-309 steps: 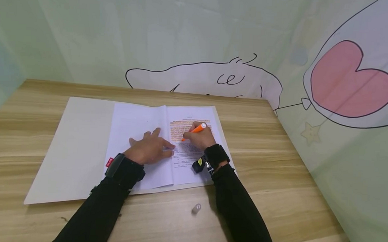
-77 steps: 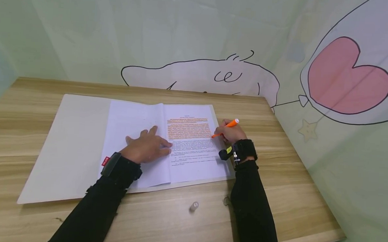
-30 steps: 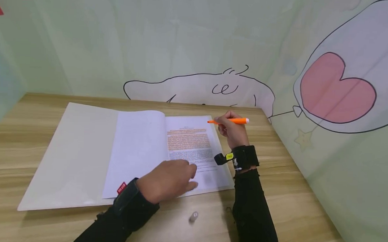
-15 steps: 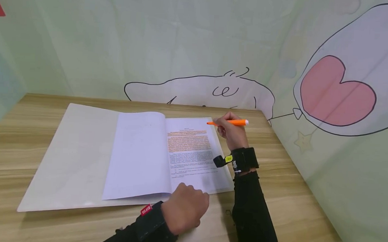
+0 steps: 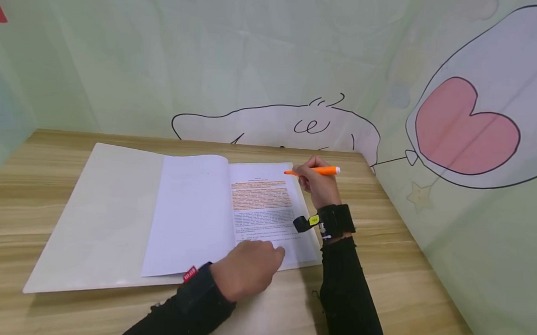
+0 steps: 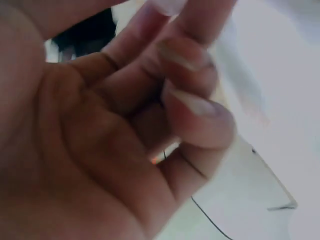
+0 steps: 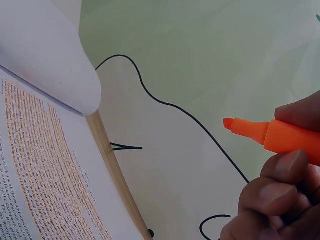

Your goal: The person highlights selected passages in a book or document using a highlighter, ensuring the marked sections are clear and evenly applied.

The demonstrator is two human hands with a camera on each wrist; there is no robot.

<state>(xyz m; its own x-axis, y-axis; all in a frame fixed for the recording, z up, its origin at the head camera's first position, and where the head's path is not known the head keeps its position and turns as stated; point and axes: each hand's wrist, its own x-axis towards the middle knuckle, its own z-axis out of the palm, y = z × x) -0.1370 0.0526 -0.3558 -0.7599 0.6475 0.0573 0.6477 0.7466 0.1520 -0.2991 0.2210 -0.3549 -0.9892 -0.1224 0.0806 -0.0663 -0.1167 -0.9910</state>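
An open booklet (image 5: 194, 214) lies on the table. On its right-hand printed page (image 5: 264, 257) the upper paragraphs are marked in orange. My right hand (image 5: 319, 187) pinches an orange highlighter (image 7: 290, 140) near the page's upper right corner, its uncapped tip pointing left, held above the paper. My left hand (image 5: 248, 269) is over the booklet's lower edge, fingers curled. In the left wrist view a pale, translucent cap (image 6: 169, 5) shows between its fingertips, mostly cut off by the frame's top.
A large whitish cover (image 5: 95, 230) spreads out to the booklet's left on the wooden table (image 5: 381, 272). Behind stands a pale green wall (image 5: 143, 57) with cartoon drawings, and the table's right edge runs along another wall.
Orange marking extends further down than at first. The right hand has risen to the page's top. My left hand left the page, reached to the cap on the table, picked it up and is moving upward.
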